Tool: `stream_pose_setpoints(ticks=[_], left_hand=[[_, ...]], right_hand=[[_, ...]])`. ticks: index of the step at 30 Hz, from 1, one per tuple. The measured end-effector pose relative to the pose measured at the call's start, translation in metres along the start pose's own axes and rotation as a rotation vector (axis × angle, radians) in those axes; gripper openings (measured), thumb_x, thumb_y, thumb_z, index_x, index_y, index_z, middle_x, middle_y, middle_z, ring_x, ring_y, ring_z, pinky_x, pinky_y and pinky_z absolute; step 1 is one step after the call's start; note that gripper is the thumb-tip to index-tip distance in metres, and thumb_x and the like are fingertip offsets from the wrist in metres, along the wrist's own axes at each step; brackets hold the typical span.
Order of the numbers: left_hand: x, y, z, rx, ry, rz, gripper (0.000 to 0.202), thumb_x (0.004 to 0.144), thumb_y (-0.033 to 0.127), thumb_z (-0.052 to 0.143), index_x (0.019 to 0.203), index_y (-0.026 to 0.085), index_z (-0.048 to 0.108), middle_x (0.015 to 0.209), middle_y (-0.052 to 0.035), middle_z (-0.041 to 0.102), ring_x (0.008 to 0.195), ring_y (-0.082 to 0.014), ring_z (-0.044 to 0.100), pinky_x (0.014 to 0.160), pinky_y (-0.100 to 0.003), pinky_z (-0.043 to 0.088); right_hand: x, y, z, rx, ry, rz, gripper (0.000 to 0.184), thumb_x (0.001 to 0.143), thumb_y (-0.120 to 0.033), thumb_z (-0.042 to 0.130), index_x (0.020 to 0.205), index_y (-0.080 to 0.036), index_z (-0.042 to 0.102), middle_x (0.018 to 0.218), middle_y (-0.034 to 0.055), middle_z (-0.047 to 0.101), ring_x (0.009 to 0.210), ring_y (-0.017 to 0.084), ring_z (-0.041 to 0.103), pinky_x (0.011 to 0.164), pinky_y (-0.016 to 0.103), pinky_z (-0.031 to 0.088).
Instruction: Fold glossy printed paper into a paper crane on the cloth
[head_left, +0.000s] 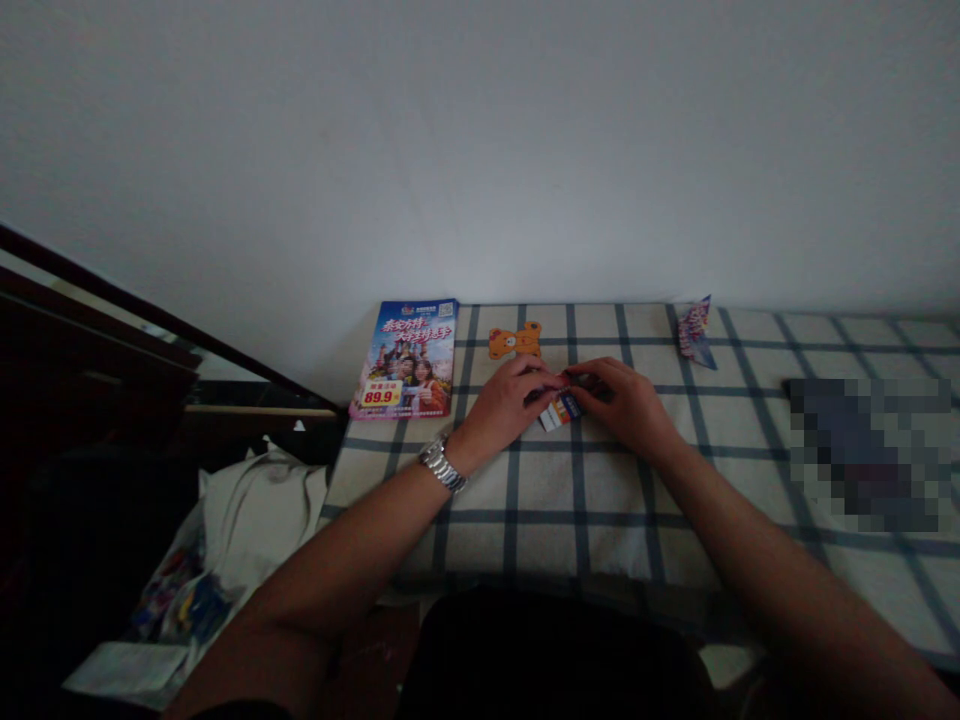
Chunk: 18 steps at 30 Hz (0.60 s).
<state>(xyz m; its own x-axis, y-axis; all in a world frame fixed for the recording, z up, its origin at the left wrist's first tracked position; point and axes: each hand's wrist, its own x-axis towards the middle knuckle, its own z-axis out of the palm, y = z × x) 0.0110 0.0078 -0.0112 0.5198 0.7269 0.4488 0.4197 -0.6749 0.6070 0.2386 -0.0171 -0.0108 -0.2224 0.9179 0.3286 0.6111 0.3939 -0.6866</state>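
Both my hands meet over the checked cloth, pinching a small folded paper flyer (561, 411) with a blue, orange and white printed face. My left hand (517, 398), with a metal watch (442, 466) on its wrist, grips the flyer's left and upper side. From the right, my right hand (621, 402) holds the other side with thumb and fingers. The fingers cover the flyer's upper part. Just beyond my left hand lies a bear-shaped orange piece (514, 340). To the left is a flat stack of printed flyers (411, 360).
Against the wall (525, 150), another folded flyer (697, 332) stands upright on the checked tablecloth (480, 540). A dark, pixelated item (862, 450) lies at right. Below the left edge is a pale bag (262, 510), beside a dark wooden rail (165, 320).
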Motion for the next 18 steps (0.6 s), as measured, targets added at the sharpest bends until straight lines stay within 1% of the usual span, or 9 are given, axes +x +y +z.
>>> stream_pose_setpoints(ticks=[3, 7, 10, 14, 18], left_hand=[[0.000, -0.001, 0.000, -0.023, 0.004, 0.025, 0.015, 0.098, 0.018, 0.071, 0.112, 0.022, 0.075, 0.115, -0.0055, 0.065, 0.109, -0.0189, 0.066, 0.097, -0.038, 0.058], [0.000, 0.000, 0.000, -0.049, 0.010, 0.041, 0.015, 0.099, 0.021, 0.069, 0.113, 0.022, 0.075, 0.114, -0.0057, 0.065, 0.108, -0.0186, 0.066, 0.097, -0.038, 0.058], [0.000, 0.002, -0.001, -0.062, 0.004, 0.027, 0.017, 0.099, 0.019, 0.069, 0.115, 0.023, 0.074, 0.114, -0.0050, 0.065, 0.109, -0.0185, 0.066, 0.099, -0.038, 0.058], [0.001, 0.007, -0.005, -0.063, 0.002, 0.002, 0.020, 0.099, 0.018, 0.069, 0.117, 0.025, 0.073, 0.114, -0.0044, 0.064, 0.110, -0.0188, 0.065, 0.101, -0.039, 0.057], [0.002, 0.012, -0.007, -0.064, 0.007, 0.008, 0.020, 0.099, 0.017, 0.068, 0.118, 0.024, 0.072, 0.115, -0.0043, 0.065, 0.112, -0.0186, 0.065, 0.102, -0.039, 0.057]], right_hand=[[-0.001, -0.001, 0.001, 0.004, 0.014, 0.051, 0.030, 0.094, -0.028, 0.070, 0.123, -0.023, 0.071, 0.098, 0.0065, 0.076, 0.074, 0.021, 0.070, 0.071, 0.038, 0.062], [-0.001, -0.001, 0.000, 0.056, 0.005, 0.093, 0.037, 0.092, -0.029, 0.070, 0.129, -0.024, 0.068, 0.101, 0.0055, 0.079, 0.069, 0.019, 0.069, 0.067, 0.037, 0.062], [-0.001, 0.000, -0.001, 0.071, 0.011, 0.103, 0.036, 0.092, -0.031, 0.071, 0.126, -0.023, 0.070, 0.100, 0.0061, 0.078, 0.070, 0.019, 0.069, 0.067, 0.036, 0.062], [-0.001, 0.001, -0.001, 0.102, 0.026, 0.107, 0.034, 0.092, -0.033, 0.071, 0.125, -0.024, 0.071, 0.100, 0.0064, 0.076, 0.075, 0.020, 0.071, 0.070, 0.036, 0.062], [-0.001, 0.002, -0.001, 0.136, 0.040, 0.101, 0.027, 0.093, -0.034, 0.069, 0.118, -0.024, 0.073, 0.100, 0.0065, 0.074, 0.077, 0.021, 0.072, 0.070, 0.037, 0.062]])
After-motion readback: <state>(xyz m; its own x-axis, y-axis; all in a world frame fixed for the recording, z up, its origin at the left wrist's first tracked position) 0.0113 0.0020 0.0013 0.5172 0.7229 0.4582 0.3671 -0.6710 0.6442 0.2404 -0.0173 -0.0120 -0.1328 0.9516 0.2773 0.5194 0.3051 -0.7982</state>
